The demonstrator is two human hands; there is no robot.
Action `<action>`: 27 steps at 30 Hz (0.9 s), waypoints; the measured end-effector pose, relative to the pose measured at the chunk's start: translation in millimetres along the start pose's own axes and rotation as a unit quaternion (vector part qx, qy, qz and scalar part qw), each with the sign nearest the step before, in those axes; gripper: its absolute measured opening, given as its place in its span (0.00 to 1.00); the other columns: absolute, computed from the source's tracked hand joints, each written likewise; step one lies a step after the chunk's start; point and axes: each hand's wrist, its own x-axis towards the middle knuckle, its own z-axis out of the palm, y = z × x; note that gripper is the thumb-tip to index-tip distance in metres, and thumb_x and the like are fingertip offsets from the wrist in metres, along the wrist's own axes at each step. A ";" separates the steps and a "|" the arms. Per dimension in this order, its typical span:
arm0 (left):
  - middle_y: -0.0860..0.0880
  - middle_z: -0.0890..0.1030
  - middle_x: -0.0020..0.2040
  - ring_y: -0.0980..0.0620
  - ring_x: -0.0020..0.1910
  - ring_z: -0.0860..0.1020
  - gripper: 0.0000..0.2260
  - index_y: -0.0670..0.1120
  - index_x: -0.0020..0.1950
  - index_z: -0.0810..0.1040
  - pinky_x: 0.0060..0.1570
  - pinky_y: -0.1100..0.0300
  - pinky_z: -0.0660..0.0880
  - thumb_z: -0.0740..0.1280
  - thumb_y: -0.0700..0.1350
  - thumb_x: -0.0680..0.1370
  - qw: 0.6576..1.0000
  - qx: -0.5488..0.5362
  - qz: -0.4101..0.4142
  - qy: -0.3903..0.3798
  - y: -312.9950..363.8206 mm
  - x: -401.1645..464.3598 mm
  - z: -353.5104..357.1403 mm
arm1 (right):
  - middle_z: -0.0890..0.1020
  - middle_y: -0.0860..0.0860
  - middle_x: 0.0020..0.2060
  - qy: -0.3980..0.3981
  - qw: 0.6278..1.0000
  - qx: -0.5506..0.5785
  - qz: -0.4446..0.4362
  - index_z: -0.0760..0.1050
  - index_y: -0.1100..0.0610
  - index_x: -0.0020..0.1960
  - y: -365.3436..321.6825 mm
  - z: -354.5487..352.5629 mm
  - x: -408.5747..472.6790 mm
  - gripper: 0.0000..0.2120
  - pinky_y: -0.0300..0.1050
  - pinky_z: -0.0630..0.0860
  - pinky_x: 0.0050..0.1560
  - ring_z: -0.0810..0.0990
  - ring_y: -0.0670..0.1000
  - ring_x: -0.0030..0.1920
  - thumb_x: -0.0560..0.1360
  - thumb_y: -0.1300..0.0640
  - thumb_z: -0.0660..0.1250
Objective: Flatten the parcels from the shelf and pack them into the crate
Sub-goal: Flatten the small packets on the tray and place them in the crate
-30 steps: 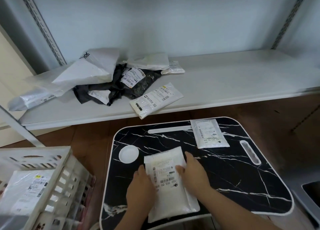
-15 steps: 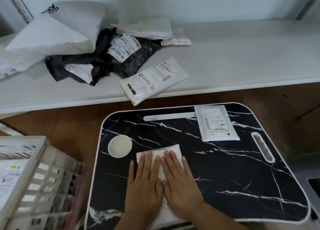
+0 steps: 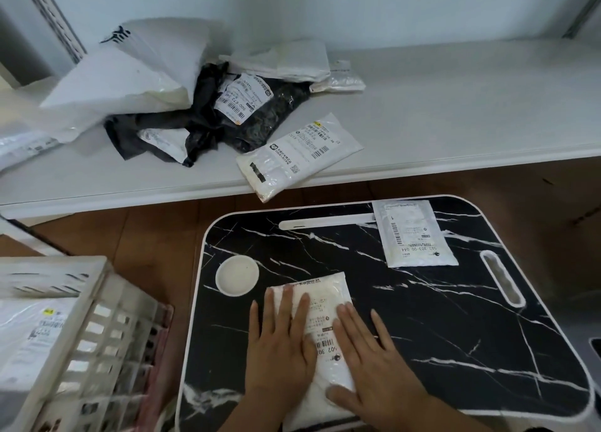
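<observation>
White plastic parcel (image 3: 325,305), labelled face up, lies on the black marble-patterned lap table (image 3: 439,350), near its front edge. Left hand (image 3: 279,344) and right hand (image 3: 367,357) rest palm-down on either side of the label, fingers spread flat and gripping nothing; both simply press. The parcel looks soft and lightly padded, likely light, with a smooth film that may slip under a dry palm. It should yield to pressure and spring back a little if air is trapped inside. For lifting, the long side edges seem the best hold, thumb under and fingers over, since the middle would sag. A second white parcel (image 3: 413,236) lies flat at the table's far edge. The crate (image 3: 81,327), at the left on the floor, already holds a parcel. More parcels, white and black, sit heaped on the shelf (image 3: 455,113) behind.
</observation>
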 end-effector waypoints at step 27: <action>0.49 0.83 0.52 0.55 0.49 0.81 0.15 0.43 0.58 0.80 0.49 0.66 0.77 0.74 0.42 0.73 0.819 -0.552 -0.157 -0.022 -92.8 -31.6 -206.1 | 0.86 0.54 0.43 0.034 0.732 0.632 0.251 0.82 0.62 0.49 -94.2 -174.0 74.9 0.10 0.50 0.78 0.49 0.83 0.55 0.45 0.70 0.59 0.75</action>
